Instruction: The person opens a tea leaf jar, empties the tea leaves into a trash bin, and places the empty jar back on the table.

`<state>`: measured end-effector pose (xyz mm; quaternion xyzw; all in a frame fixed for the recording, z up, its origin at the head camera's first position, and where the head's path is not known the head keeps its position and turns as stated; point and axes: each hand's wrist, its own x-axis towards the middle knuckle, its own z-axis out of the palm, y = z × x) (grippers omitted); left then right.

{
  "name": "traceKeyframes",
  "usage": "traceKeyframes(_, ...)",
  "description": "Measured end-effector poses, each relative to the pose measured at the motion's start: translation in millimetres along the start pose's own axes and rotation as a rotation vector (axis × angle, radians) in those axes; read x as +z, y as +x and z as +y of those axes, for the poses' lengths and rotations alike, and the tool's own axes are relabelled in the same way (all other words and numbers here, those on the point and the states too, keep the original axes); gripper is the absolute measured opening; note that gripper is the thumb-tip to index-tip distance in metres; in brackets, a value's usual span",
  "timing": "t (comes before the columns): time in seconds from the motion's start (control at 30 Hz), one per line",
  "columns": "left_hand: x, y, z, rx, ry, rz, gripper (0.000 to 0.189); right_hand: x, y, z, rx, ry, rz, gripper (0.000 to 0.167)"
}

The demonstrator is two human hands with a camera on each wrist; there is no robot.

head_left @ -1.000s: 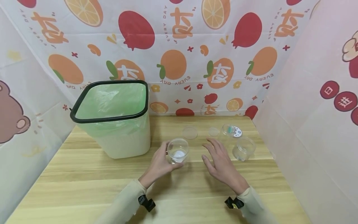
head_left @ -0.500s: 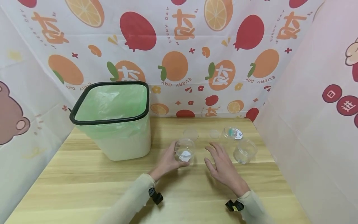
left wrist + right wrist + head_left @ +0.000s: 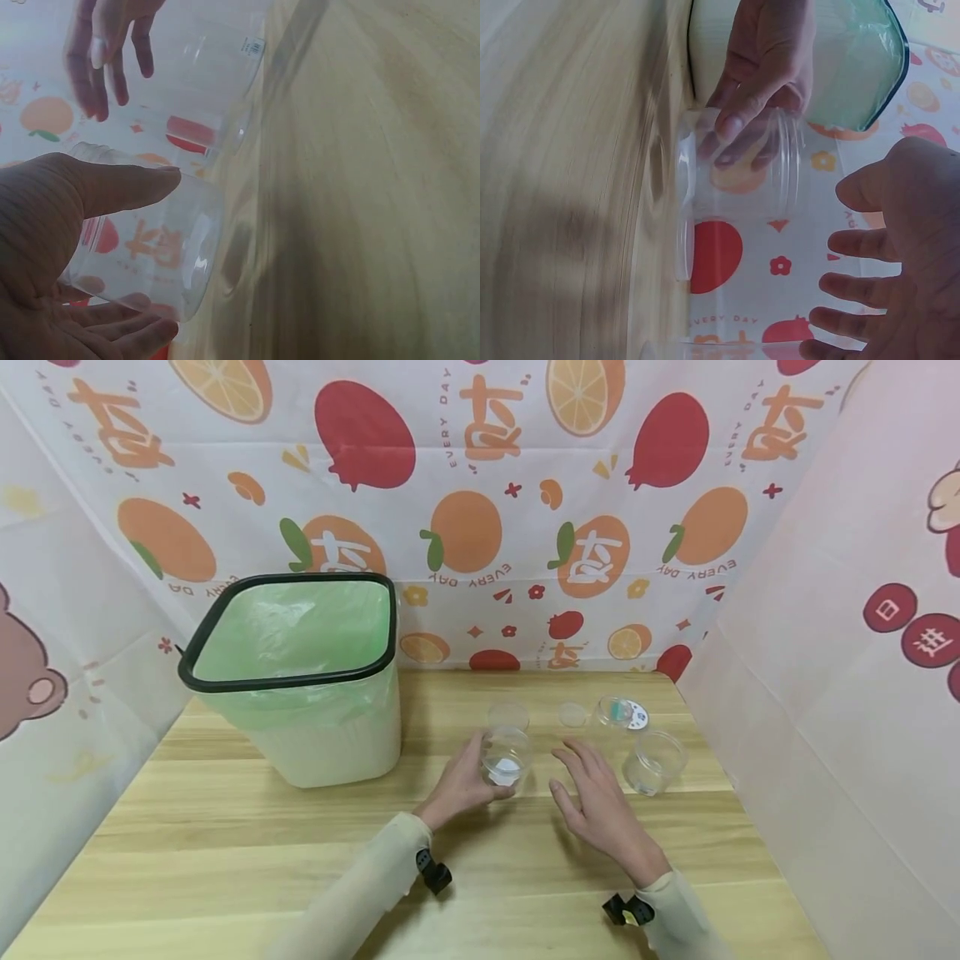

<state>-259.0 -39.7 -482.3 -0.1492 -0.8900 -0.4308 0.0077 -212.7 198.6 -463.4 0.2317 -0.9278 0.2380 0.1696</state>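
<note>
A clear plastic jar [image 3: 506,758] is in my left hand [image 3: 467,777], gripped around its side with the thumb in front, as the left wrist view's jar [image 3: 154,232] also shows. Its mouth faces up, and something white shows at its bottom in the head view. Whether the base touches the table I cannot tell. My right hand [image 3: 596,802] hovers to the right of that jar, fingers spread and slightly bent, holding nothing. Just beyond it stand another clear jar [image 3: 655,762] and a clear container [image 3: 609,720] with something teal seen through it.
Two thin clear discs [image 3: 508,717] lie behind the jars, the smaller disc [image 3: 572,715] to the right. A white round piece with blue marks [image 3: 637,716] is at the back right. A bin [image 3: 337,735] with a green liner stands at left on the wooden table [image 3: 225,860].
My left hand has moved to the right with the jar, bringing it closer to the right hand and in front of the larger disc. The right hand has barely moved.
</note>
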Motion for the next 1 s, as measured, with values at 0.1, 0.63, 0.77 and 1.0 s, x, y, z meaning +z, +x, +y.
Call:
traceKeyframes(0.1,2.8,2.6,-1.4,-0.001,-0.004,0.0,0.096,-0.5,-0.6,-1.0,-0.003,0.01,0.001,0.046)
traceKeyframes(0.63,19.9,14.4,-12.0,-0.015,0.009,-0.003,0.1,2.1,-5.4,-0.6,0.007,0.053,-0.001,0.046)
traceKeyframes(0.77,21.3,15.1,-14.2,-0.034,0.004,-0.001,0.106,2.9,-5.4,-0.2,0.003,0.046,0.015,0.046)
traceKeyframes(1.0,3.9,10.8,-10.5,-0.067,-0.002,-0.026,0.114,-8.0,-2.1,-3.1,0.02,0.044,0.04,0.046)
